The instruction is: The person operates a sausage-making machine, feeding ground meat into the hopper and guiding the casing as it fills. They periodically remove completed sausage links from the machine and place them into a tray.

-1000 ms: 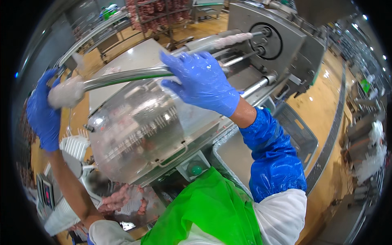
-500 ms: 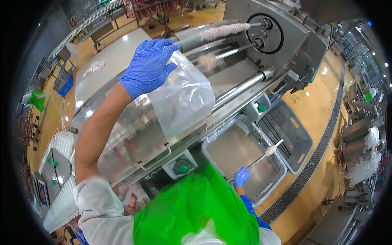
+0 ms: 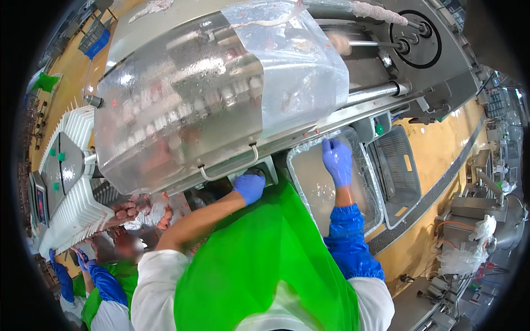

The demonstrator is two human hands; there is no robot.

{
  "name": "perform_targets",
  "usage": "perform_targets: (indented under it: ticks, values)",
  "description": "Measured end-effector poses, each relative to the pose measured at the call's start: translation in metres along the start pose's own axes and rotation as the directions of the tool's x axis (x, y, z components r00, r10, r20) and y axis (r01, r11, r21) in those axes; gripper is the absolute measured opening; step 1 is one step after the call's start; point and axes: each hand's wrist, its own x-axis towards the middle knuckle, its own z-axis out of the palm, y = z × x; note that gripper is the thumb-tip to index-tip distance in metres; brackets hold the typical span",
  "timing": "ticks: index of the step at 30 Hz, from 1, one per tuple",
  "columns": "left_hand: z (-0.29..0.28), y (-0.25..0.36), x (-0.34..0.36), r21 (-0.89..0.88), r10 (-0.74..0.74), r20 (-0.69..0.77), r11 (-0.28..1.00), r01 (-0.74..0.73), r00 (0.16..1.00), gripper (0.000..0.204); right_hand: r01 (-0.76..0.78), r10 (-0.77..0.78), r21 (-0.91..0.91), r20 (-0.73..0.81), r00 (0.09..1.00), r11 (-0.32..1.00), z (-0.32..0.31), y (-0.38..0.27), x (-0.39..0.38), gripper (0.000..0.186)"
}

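Bent down over the grey control box (image 3: pixel 270 168) on the machine's front, my left hand (image 3: pixel 250 188) in a blue glove closes on the round knob, which it covers. My right hand (image 3: pixel 337 161), also gloved, reaches over the far part of a plastic-lined tub (image 3: pixel 377 194) of cloudy liquid. Its fingers are curled together; whatever they hold, if anything, is hidden. Above both hands lies the machine's clear cover (image 3: pixel 182 105), with a plastic sheet (image 3: pixel 298 66) draped over its right part. Pale meat (image 3: pixel 381 12) wraps a metal rod at the far right of the machine.
A grey perforated crate (image 3: pixel 398 171) stands right of the tub, beside a floor drain grate (image 3: pixel 441 185). White fins (image 3: pixel 83 207) and a control panel (image 3: pixel 41 198) are at the left. Meat pieces (image 3: pixel 130 209) lie below the cover. A co-worker's blue sleeves (image 3: pixel 107 284) show at lower left.
My left hand has come down from the plastic sheet to the control box. My right hand has moved up over the tub; the rod it held no longer shows there. The view has shifted.
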Motion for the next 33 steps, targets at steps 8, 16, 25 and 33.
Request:
perform_targets:
  ticks: [8, 16, 25, 33]
  values:
    - [-0.014, -0.023, 0.011, -0.129, 0.097, 0.196, 0.989, -0.072, 0.976, 0.031, 0.304, -0.234, 0.248, -0.276, 0.932, 0.92, -0.035, -0.035, 0.042, 0.014]
    - [-0.047, -0.025, 0.012, -0.17, 0.17, 0.336, 0.978, -0.117, 0.927, 0.033, 0.691, -0.612, 0.477, -0.34, 0.714, 0.542, -0.061, -0.071, 0.171, 0.037]
    - [-0.037, -0.02, -0.012, -0.256, -0.1, 0.205, 0.955, 0.152, 0.974, 0.042, 0.413, -0.823, 0.75, 0.302, 0.48, 0.517, -0.015, -0.109, 0.273, 0.036]
    - [-0.037, -0.015, -0.028, -0.378, 0.001, 0.252, 0.921, 0.098, 0.968, 0.042, 0.471, -0.774, 0.64, 0.339, 0.535, 0.607, -0.006, -0.078, 0.265, 0.033]
